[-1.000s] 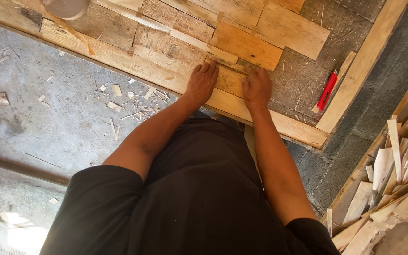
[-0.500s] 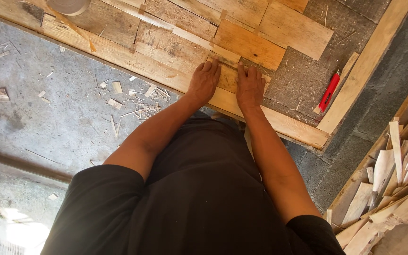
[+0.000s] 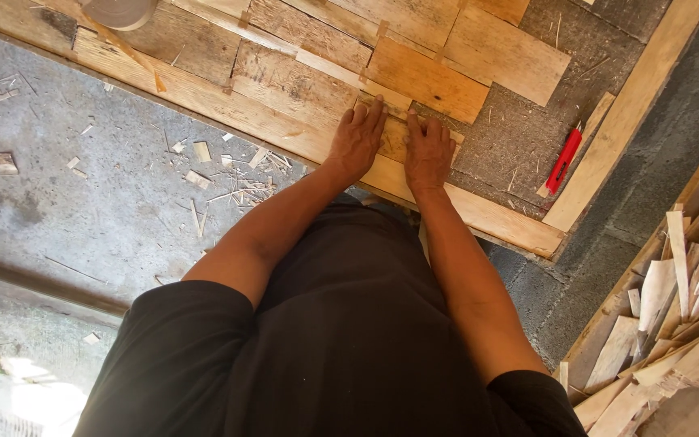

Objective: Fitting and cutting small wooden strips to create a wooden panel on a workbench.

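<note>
While both hands [image 3: 394, 146] press flat, they hide the wood piece [image 3: 396, 139].

Both hands, left [image 3: 356, 139] and right [image 3: 428, 150], lie flat, side by side on a small pale wood piece [image 3: 394, 139], hemmed by laid wooden boards [image 3: 426, 81] ahead. Open grey fibre panel [image 3: 511, 137] to their right up to the red marker pen [image 3: 564, 160] and pale wooden frame rail [image 3: 624, 113]. Grey concrete floor [image 3: 66, 194] left: only scattered wood chips [image 3: 228, 174].
</note>
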